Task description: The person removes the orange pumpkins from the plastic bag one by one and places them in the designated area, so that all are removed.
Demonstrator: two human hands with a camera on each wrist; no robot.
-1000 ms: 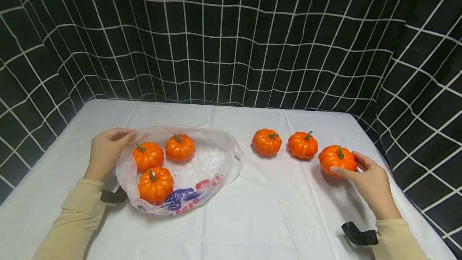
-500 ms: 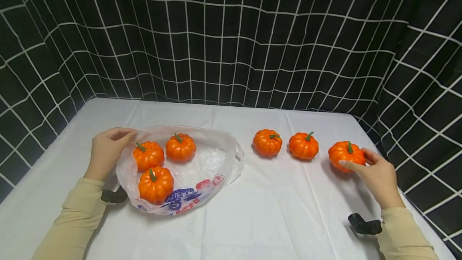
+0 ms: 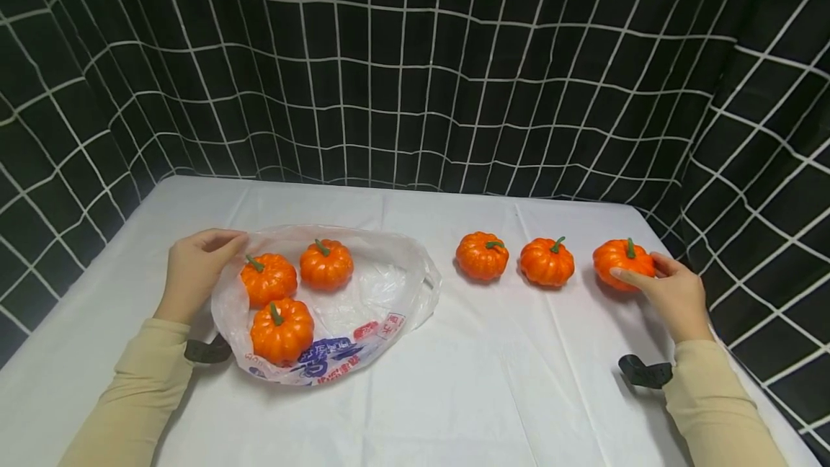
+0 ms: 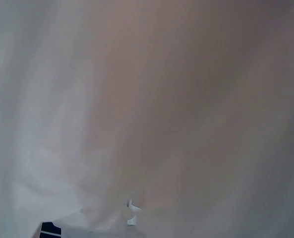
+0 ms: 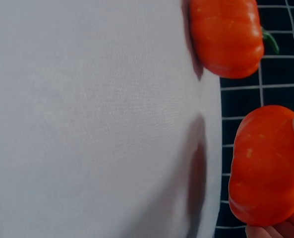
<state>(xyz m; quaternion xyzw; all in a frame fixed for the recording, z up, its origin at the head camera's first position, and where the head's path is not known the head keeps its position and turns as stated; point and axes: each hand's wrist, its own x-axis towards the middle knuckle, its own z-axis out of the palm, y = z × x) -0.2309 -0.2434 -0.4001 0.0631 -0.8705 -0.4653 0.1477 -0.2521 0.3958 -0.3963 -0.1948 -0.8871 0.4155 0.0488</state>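
Observation:
My right hand (image 3: 677, 298) grips a small orange pumpkin (image 3: 622, 264) with a green stem, thumb on the near side. In the right wrist view a gap shows between this pumpkin (image 5: 265, 166) and its shadow, so it seems just above the table. On the left, my left hand (image 3: 194, 269) pinches the rim of a thin white plastic bag (image 3: 379, 290) with red and blue print. Inside the bag sit three pumpkins: one at the back (image 3: 326, 265), one at the left (image 3: 269, 279), one in front (image 3: 282, 331). Blurred bag film (image 4: 137, 124) fills the left wrist view.
Two more pumpkins, one nearer the bag (image 3: 482, 256) and one further right (image 3: 547, 262), stand in a row with the held one. A white cloth covers the table (image 3: 447, 388). Black curtains (image 3: 415, 78) with a white grid enclose its back and sides.
My right hand has carried its pumpkin rightward and then slightly toward the back, widening the gap to the neighbouring pumpkin. The left hand and bag have stayed in place.

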